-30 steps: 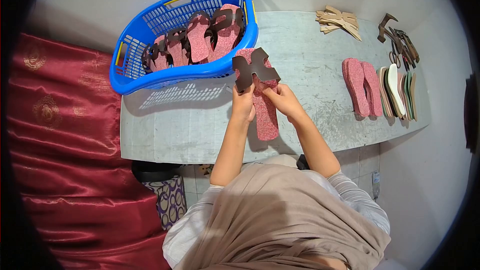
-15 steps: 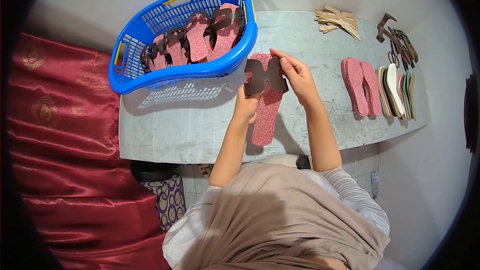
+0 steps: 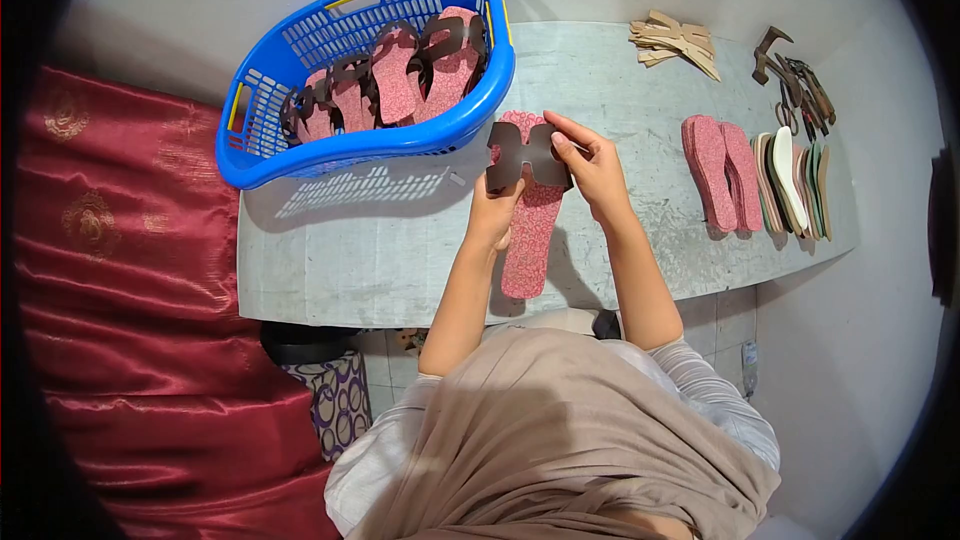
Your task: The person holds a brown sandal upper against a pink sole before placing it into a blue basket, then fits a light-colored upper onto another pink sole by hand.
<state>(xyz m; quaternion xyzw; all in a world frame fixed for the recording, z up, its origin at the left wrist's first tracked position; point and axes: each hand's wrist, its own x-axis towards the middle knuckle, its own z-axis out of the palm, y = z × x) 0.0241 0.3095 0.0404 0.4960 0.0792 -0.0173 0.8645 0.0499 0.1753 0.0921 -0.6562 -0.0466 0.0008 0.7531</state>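
A sandal with a pink patterned sole (image 3: 530, 250) is held above the table, its rounded end pointing away from me. A dark brown H-shaped strap (image 3: 527, 162) lies across the upper part of the sole. My left hand (image 3: 491, 214) is closed round the sandal's left side, with the thumb over the lower edge of the strap. On the other side, my right hand (image 3: 597, 172) pinches the strap's right part, its index finger stretched along the top corner and the thumb on the face. The fingers beneath the sole are hidden.
A blue basket (image 3: 365, 155) at the back left holds several pink sandals with dark straps. On the right are pink soles (image 3: 708, 175), a row of insole-shaped pieces (image 3: 790, 183), beige cut-out pieces (image 3: 675, 42), a hammer (image 3: 768, 55) and other hand tools (image 3: 812, 95).
The sandal has shifted slightly down toward me, and the strap now lies flatter on the sole. My right fingers have moved a little lower and closer in on the strap.
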